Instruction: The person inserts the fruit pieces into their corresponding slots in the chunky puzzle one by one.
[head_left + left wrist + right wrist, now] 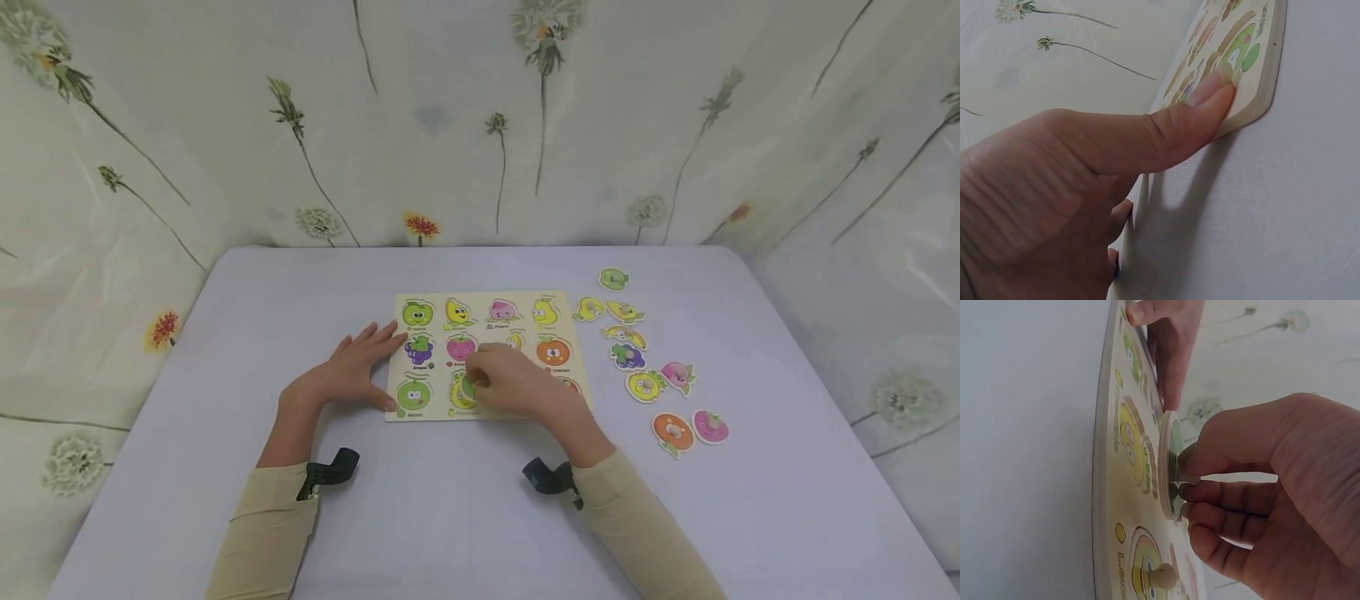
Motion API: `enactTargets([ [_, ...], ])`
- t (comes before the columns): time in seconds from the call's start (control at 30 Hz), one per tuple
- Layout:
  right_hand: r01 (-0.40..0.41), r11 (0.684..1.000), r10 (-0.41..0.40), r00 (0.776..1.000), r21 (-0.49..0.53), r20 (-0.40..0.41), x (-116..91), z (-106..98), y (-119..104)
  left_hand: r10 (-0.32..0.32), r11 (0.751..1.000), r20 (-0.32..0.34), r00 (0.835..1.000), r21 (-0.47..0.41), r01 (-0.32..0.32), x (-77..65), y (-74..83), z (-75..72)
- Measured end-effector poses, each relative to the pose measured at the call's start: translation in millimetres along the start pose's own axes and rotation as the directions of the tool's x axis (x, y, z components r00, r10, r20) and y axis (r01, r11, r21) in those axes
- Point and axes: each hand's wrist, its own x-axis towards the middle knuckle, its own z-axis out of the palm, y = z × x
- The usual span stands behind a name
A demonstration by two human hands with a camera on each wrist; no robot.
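Note:
A pale wooden fruit puzzle board (486, 414) lies on the table, with fruit pictures in recesses and printed names. My left hand (347, 371) spreads its fingers along the board's left edge; in the left wrist view its thumb (1179, 125) presses the corner near the green melon picture. Over the lower row, my right hand (510, 379) pinches the knob of a round green fruit puzzle piece (1177, 440). That piece stands tilted close over the board, beside the pineapple picture (1131, 444). A knobbed lemon piece (1147, 562) sits in its recess, hidden behind the hand in the head view.
Right of the board lie several loose knobbed pieces: a green one (613, 279) at the back, yellow ones, grapes (627, 357), a pineapple (644, 386), a peach (678, 377), an orange (672, 432) and a pink one (710, 426). A flowered curtain (450, 125) hangs behind the table.

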Motion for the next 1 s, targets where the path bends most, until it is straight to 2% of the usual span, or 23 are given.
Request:
enactTargets([
  [0.23, 0.052, 0.999, -0.052, 0.999, -0.006, 0.008, 5.3, 1.9, -5.9, 0.007, 1.0, -0.008, 1.0, -0.007, -0.007, -2.9, 3.5, -2.3],
  [1.0, 0.124, 0.992, -0.123, 0.992, -0.039, 0.016, 18.8, 9.2, -19.4, 0.016, 1.0, -0.017, 1.0, -0.014, -0.016, -4.0, 2.6, -2.7],
])
